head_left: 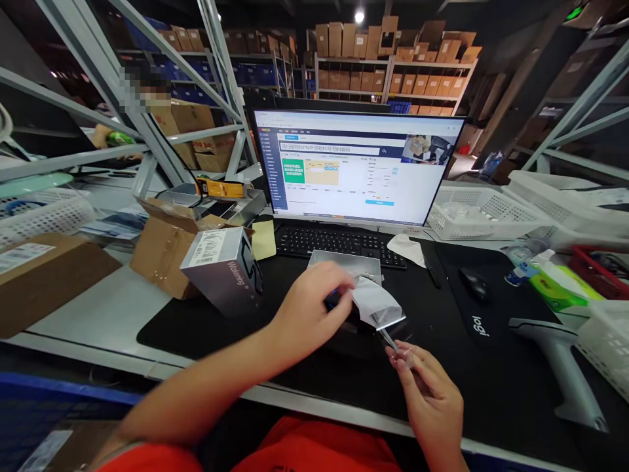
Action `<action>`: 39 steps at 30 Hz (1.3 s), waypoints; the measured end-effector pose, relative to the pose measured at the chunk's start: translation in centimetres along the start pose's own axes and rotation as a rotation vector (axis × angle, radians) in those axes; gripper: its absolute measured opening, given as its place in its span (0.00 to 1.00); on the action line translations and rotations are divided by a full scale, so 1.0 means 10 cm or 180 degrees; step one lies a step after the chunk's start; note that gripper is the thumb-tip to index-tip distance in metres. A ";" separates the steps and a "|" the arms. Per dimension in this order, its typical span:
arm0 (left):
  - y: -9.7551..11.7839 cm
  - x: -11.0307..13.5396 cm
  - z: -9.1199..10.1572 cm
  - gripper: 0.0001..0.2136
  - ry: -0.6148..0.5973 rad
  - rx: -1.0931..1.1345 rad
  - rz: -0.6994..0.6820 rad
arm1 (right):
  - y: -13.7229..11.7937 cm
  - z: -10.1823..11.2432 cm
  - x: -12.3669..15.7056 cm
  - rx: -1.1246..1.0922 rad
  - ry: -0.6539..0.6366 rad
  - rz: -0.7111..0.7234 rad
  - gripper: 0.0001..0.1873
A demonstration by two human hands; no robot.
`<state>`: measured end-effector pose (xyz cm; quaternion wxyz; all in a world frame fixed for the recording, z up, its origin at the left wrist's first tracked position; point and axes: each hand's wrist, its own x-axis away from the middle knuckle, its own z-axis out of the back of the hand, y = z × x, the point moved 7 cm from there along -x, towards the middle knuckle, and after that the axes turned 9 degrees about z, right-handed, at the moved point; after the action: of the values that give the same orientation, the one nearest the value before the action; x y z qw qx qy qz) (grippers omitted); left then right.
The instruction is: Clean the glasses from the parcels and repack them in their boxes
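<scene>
Over the black desk mat [295, 387], my left hand [309, 311] is curled, slightly blurred, around a dark item with a blue glint [333, 299]; its kind does not show. My right hand [427, 387] pinches a crinkled clear plastic wrapper [403, 356] with a thin, shiny strip leading away from it. Between the hands lies a white paper-like pouch [376, 303], its near end gaping. Behind it stands an open grey box [322, 259], partly covered by my left hand. A closed grey product box [223, 272] with a printed label stands tilted to the left.
A keyboard [334, 242] and monitor [354, 170] stand behind. To the right are a mouse [474, 285], a barcode scanner [563, 367], a pen [433, 272] and a white basket [481, 219]. Cardboard boxes [162, 249] crowd the left. Another person [105, 134] is beyond the metal frame.
</scene>
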<state>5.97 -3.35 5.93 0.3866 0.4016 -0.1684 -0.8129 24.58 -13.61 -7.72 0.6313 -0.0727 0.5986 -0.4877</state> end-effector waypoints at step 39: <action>-0.22 0.71 -0.06 0.13 0.0785 -0.0225 -0.0603 | -0.53 -0.43 -0.36 0.1502 -0.0276 0.1568 0.08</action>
<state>2.67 -7.33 0.54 0.3399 0.4987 -0.0523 -0.7957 18.94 -11.69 -2.78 0.7544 0.2014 0.4414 -0.4421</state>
